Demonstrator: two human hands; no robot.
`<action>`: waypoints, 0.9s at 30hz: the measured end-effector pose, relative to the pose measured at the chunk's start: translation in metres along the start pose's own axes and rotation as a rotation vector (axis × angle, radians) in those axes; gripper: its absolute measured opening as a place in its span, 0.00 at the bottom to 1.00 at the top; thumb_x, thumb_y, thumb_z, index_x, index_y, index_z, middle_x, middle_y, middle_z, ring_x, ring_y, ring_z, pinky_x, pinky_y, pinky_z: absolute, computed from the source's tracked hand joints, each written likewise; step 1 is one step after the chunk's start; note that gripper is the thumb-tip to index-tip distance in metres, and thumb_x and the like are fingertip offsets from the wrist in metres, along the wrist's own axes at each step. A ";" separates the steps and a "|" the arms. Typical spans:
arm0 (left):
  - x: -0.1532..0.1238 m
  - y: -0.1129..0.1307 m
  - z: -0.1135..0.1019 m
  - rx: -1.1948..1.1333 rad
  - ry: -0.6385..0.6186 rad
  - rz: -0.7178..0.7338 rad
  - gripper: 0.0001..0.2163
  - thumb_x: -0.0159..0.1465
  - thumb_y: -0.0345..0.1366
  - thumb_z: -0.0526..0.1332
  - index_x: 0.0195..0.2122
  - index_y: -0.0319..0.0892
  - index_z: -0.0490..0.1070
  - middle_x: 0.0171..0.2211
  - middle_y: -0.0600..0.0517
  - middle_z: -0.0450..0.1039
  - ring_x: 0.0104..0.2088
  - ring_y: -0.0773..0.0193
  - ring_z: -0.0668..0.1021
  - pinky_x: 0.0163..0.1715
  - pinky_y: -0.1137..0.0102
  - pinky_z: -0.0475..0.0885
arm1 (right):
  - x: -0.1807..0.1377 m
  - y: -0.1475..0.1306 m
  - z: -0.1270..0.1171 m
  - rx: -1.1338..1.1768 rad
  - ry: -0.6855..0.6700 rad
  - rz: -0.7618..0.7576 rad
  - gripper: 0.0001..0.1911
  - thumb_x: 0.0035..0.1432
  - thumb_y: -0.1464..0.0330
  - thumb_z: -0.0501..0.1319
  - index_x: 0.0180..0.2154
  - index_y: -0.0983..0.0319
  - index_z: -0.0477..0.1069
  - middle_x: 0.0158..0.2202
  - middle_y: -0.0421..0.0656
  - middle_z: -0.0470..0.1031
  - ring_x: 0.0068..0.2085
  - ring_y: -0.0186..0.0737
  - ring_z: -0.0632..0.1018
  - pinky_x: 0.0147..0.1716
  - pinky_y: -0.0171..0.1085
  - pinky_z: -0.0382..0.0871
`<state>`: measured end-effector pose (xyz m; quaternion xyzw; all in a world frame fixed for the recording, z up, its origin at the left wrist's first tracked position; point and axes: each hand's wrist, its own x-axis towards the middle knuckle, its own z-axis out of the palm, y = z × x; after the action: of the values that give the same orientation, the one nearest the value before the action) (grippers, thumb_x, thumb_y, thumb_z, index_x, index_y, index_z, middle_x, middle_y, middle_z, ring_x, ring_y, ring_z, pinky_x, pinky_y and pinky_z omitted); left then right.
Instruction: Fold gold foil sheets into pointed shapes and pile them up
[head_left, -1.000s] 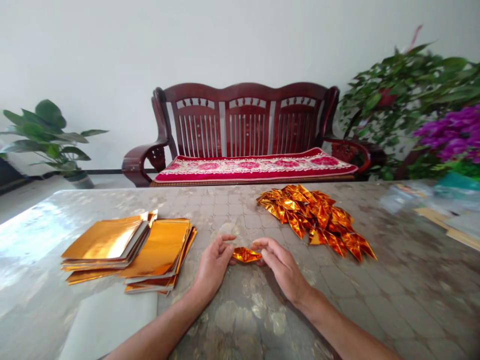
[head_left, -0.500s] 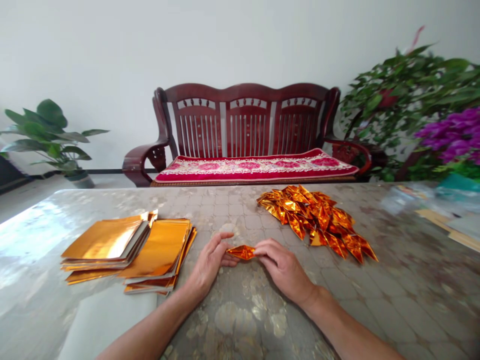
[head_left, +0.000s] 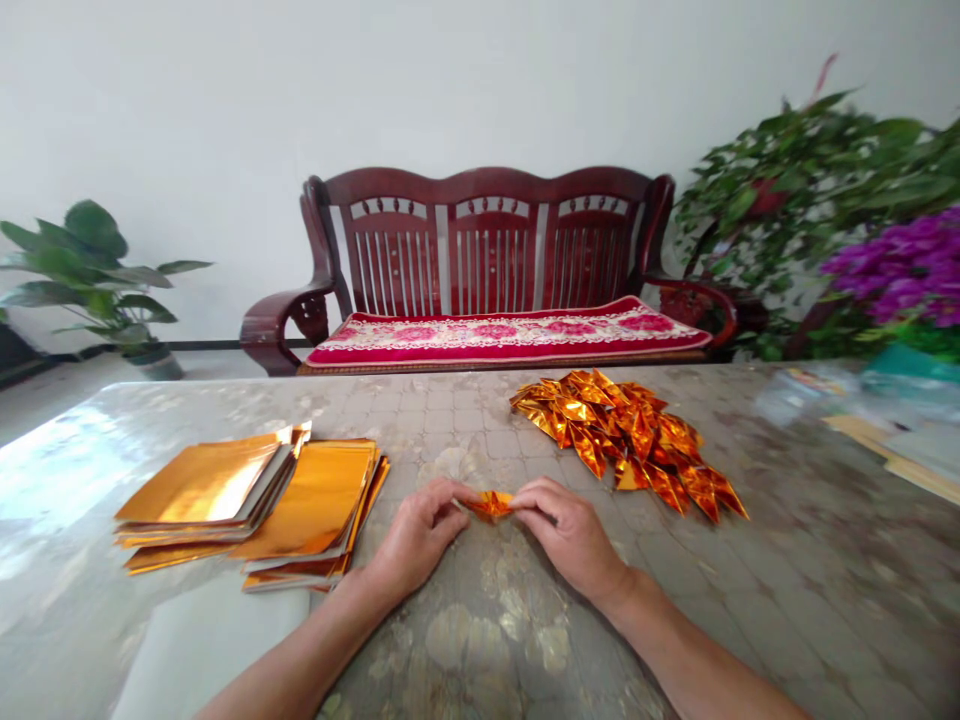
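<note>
Both my hands pinch a small folded piece of gold foil paper (head_left: 491,506) just above the table (head_left: 787,600). My left hand (head_left: 420,535) grips its left end with closed fingers. My right hand (head_left: 566,530) grips its right end the same way. A stack of flat gold foil sheets (head_left: 259,500) lies to the left of my left hand. Beyond my right hand a heap of several folded gold foil pieces (head_left: 630,435) rests on the table.
A dark red wooden bench (head_left: 487,270) with a red cushion stands behind the table. One potted plant (head_left: 94,275) is at the far left. Green leaves and purple flowers (head_left: 900,265) fill the right. Clear bags and pale paper (head_left: 892,435) lie at the table's right edge.
My hands have drawn closer together, squeezing the foil piece so it looks shorter and more crumpled. The view has shifted slightly.
</note>
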<state>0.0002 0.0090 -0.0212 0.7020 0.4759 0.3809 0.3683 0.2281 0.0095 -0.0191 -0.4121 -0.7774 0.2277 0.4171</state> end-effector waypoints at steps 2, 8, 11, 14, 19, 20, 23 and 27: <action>0.000 0.001 -0.002 0.058 -0.002 0.053 0.09 0.59 0.28 0.61 0.36 0.46 0.79 0.33 0.53 0.79 0.35 0.63 0.78 0.38 0.72 0.69 | 0.000 0.000 0.000 -0.005 -0.014 -0.008 0.09 0.60 0.75 0.61 0.37 0.57 0.77 0.35 0.40 0.77 0.38 0.38 0.77 0.40 0.35 0.70; -0.002 0.005 -0.001 0.097 -0.002 0.070 0.06 0.60 0.30 0.63 0.33 0.47 0.80 0.31 0.55 0.81 0.34 0.62 0.80 0.37 0.72 0.71 | -0.002 -0.002 -0.003 -0.075 -0.117 -0.093 0.08 0.63 0.71 0.62 0.39 0.56 0.79 0.35 0.41 0.75 0.37 0.37 0.76 0.38 0.33 0.69; -0.003 0.006 0.000 0.088 -0.008 0.066 0.06 0.61 0.31 0.63 0.33 0.47 0.80 0.31 0.55 0.82 0.33 0.62 0.81 0.37 0.73 0.72 | -0.004 -0.003 -0.005 -0.134 -0.144 -0.124 0.09 0.64 0.69 0.61 0.42 0.54 0.80 0.34 0.41 0.74 0.36 0.36 0.76 0.35 0.32 0.69; -0.003 0.006 0.001 0.083 -0.030 0.071 0.06 0.61 0.32 0.63 0.33 0.47 0.80 0.31 0.55 0.82 0.33 0.62 0.81 0.36 0.73 0.72 | -0.004 -0.005 -0.003 -0.145 -0.146 -0.135 0.10 0.64 0.68 0.61 0.43 0.54 0.80 0.34 0.42 0.74 0.35 0.36 0.76 0.34 0.32 0.69; -0.004 0.006 0.002 0.019 -0.055 0.058 0.05 0.62 0.34 0.64 0.33 0.47 0.81 0.32 0.54 0.83 0.33 0.61 0.82 0.37 0.72 0.73 | -0.004 -0.006 0.001 -0.091 -0.147 -0.147 0.12 0.66 0.69 0.59 0.45 0.53 0.79 0.38 0.43 0.77 0.38 0.37 0.78 0.38 0.33 0.72; -0.004 0.005 0.003 -0.005 -0.054 0.047 0.05 0.62 0.35 0.64 0.33 0.47 0.81 0.32 0.54 0.83 0.34 0.61 0.82 0.37 0.72 0.73 | -0.005 -0.006 0.002 -0.085 -0.152 -0.150 0.12 0.66 0.69 0.58 0.46 0.53 0.79 0.38 0.43 0.77 0.39 0.37 0.78 0.38 0.33 0.72; -0.004 0.001 0.004 -0.075 -0.045 0.005 0.05 0.61 0.35 0.65 0.33 0.46 0.81 0.32 0.53 0.83 0.34 0.61 0.82 0.38 0.72 0.74 | -0.005 -0.007 0.003 -0.065 -0.158 -0.158 0.13 0.66 0.70 0.58 0.47 0.53 0.79 0.39 0.43 0.78 0.40 0.37 0.79 0.39 0.33 0.73; -0.004 0.002 0.006 -0.112 -0.030 -0.033 0.04 0.60 0.34 0.65 0.32 0.45 0.81 0.31 0.53 0.83 0.32 0.61 0.82 0.36 0.72 0.74 | -0.005 -0.009 0.003 -0.035 -0.161 -0.172 0.12 0.65 0.70 0.59 0.46 0.54 0.79 0.41 0.43 0.79 0.40 0.37 0.79 0.40 0.34 0.73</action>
<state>0.0051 0.0035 -0.0234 0.6780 0.4596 0.3904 0.4203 0.2232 0.0004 -0.0163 -0.3317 -0.8447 0.2096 0.3640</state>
